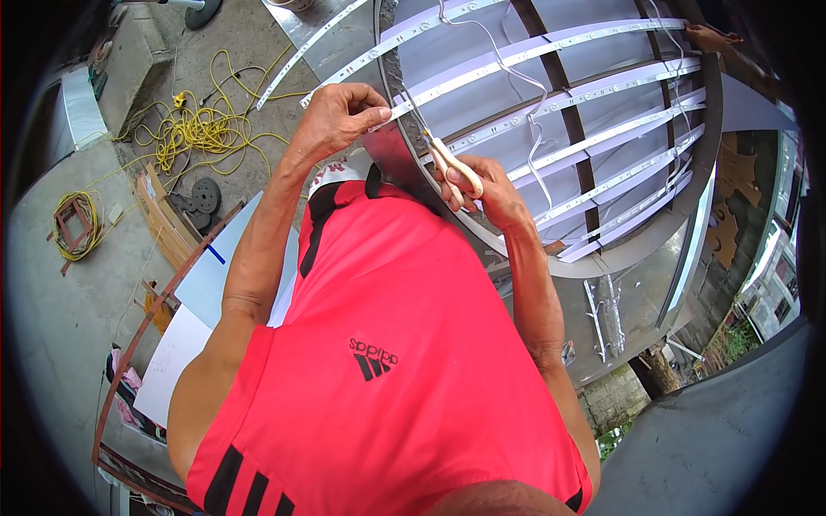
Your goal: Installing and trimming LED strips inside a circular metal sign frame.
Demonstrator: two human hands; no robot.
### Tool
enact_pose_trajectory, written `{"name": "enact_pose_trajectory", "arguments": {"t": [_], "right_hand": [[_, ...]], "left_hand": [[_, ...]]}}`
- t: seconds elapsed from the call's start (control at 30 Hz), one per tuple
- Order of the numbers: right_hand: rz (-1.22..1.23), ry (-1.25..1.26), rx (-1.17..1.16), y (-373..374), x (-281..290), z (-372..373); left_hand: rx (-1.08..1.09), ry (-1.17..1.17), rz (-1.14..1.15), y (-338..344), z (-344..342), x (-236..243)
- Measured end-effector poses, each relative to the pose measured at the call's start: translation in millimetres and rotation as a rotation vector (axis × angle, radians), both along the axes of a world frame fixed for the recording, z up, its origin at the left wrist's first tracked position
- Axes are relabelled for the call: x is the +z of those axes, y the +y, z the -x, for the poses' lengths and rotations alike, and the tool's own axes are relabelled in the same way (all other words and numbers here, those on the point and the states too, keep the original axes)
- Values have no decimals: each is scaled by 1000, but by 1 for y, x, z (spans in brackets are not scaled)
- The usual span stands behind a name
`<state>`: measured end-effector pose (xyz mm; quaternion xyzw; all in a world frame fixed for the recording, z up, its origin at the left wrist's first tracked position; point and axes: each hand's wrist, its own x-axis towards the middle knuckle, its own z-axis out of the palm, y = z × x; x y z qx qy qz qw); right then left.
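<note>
Between thumb and fingers, my left hand (342, 118) pinches a white LED strip (439, 85) at the rim of a large round metal frame (713, 86). My right hand (477, 193) grips cream-handled scissors (456, 168), which point up toward the strip just right of my left hand; whether the blades touch it I cannot tell. Several parallel white rails with LED strips (594, 87) cross the frame over dark crossbars (585, 168), with loose white wires (538, 125) draped across them.
A tangle of yellow cable (202, 125) and a coiled cable (73, 228) lie on the concrete floor at left, near dark round weights (206, 198), boards (163, 215) and white sheets (181, 361). What looks like another person's hand (705, 39) is at the frame's upper right.
</note>
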<state>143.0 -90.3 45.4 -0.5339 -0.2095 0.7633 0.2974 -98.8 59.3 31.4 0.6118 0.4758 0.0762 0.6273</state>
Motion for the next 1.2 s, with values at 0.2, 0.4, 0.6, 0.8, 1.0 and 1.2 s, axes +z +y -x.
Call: {"name": "enact_pose_trajectory", "arguments": {"t": [0.2, 0.4, 0.6, 0.8, 1.0, 1.2], "right_hand": [[61, -25, 49, 2, 5, 7], [62, -74, 33, 3, 6, 13], [44, -16, 4, 3, 4, 11], [44, -26, -1, 3, 3, 12], [43, -32, -28, 2, 4, 14], [57, -29, -32, 1, 1, 14]], "left_hand": [[7, -9, 9, -1, 0, -1], [17, -30, 10, -1, 0, 1], [-1, -11, 8, 0, 0, 1], [0, -19, 17, 1, 1, 0], [17, -25, 19, 0, 0, 1], [69, -26, 115, 1, -2, 11]]}}
